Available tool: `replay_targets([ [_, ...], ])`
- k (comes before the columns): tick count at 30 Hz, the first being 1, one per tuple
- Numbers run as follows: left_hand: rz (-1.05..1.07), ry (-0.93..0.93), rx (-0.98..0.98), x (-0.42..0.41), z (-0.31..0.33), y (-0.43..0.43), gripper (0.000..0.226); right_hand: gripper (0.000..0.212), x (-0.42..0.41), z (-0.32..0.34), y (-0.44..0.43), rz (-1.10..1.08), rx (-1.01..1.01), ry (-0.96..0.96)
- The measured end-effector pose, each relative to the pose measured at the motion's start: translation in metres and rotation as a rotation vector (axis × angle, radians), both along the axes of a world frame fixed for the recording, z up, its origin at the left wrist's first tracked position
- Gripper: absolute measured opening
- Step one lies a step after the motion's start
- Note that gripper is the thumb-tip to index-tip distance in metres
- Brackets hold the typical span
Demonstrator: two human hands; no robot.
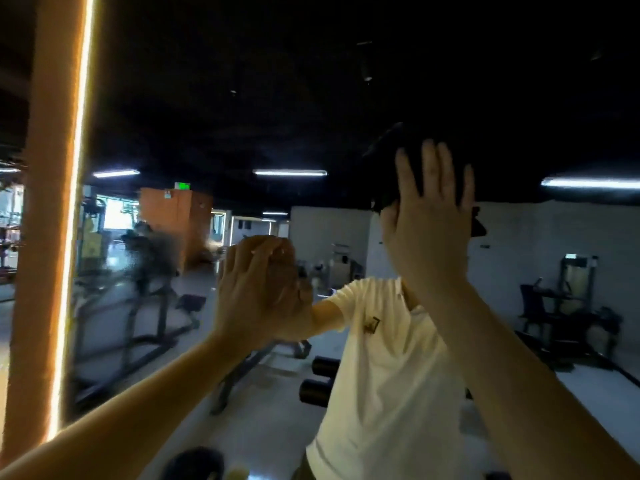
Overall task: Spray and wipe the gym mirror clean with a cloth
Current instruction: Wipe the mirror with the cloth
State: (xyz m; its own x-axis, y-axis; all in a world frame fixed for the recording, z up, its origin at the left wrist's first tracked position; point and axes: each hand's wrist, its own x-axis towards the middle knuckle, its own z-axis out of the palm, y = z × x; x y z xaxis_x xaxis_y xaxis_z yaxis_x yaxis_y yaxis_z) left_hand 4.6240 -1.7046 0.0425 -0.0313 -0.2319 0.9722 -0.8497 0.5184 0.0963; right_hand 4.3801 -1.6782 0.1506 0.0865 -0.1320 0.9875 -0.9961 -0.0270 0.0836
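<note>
The mirror [242, 133] is faced at close range, and both arms are raised toward it. The right hand [429, 230] is held up flat, its fingers [431, 168] straight and spread, so the grip is wide. A dark cloth [384, 147] appears to be pressed against the glass behind it, high on the right of the mirror; only its edges show around the palm, and the blur leaves its outline uncertain.

The left hand [258, 292] is held lower, near the middle of the glass, with its fingers curled inward. It merges with its own reflection, so it cannot be told whether this grip is holding anything.

A smeared patch [152, 251] is seen on the glass to the left of that hand. At the mirror's left edge, 1 bright light strip [74, 202] runs upward beside an orange column [45, 202]. In the reflection, a person in a pale T-shirt [384, 358] is shown, with gym machines [145, 323], 2 black rollers [315, 389] and ceiling tube lights [290, 172] behind.
</note>
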Motion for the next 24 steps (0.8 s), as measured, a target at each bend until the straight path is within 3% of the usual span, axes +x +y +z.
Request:
replay_targets([
  [5, -0.102, -0.259, -0.120, 0.060, 0.007, -0.008, 0.050, 0.068, 0.096, -0.028, -0.022, -0.066, -0.004, -0.016],
  [9, -0.110, -0.164, -0.200, 0.132, 0.007, -0.017, 0.038, 0.068, 0.190, -0.056, -0.048, -0.012, 0.032, 0.140],
  [12, -0.032, -0.043, -0.070, 0.173, 0.006, -0.031, 0.075, 0.066, 0.229, -0.081, -0.054, 0.023, 0.160, 0.407],
  [15, 0.159, -0.128, 0.091, 0.185, 0.000, -0.050, 0.097, 0.063, 0.203, -0.088, -0.051, -0.006, 0.181, 0.578],
  [17, 0.216, -0.167, 0.092, 0.185, -0.005, -0.057, 0.098, 0.064, 0.174, -0.071, -0.046, -0.048, 0.122, 0.444],
  [21, 0.213, -0.175, 0.012, 0.183, -0.012, -0.060, 0.098, 0.065, 0.138, -0.009, -0.036, -0.088, -0.005, -0.083],
  [24, 0.186, -0.211, -0.003, 0.195, -0.008, -0.062, 0.097, 0.066, 0.170, 0.017, -0.047, -0.082, -0.030, -0.172],
])
